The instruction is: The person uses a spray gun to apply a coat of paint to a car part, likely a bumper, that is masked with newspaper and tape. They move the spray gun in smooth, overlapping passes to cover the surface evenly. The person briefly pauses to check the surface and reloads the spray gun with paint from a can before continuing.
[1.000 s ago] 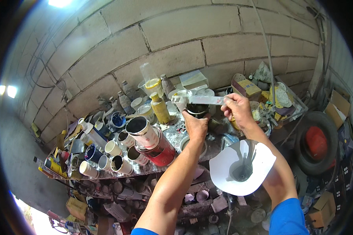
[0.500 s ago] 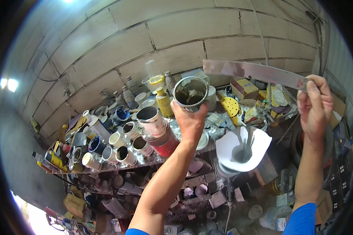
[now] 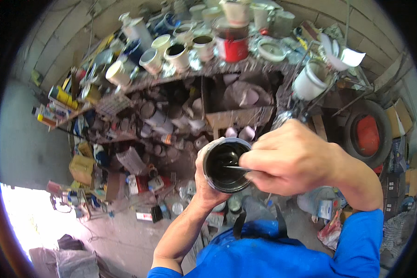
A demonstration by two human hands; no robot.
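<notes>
Head view: left hand grips a cup of dark liquid, right hand a strip inside.

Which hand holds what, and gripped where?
Left hand: cup of dark liquid, by its outer side. Right hand: thin strip, by its upper part, between thumb and fingers; lower end inside the cup.

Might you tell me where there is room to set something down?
The floor shows a bare patch between the grey bundle and the red-and-white box; the workbench is crowded with paper cups and a red can.
</notes>
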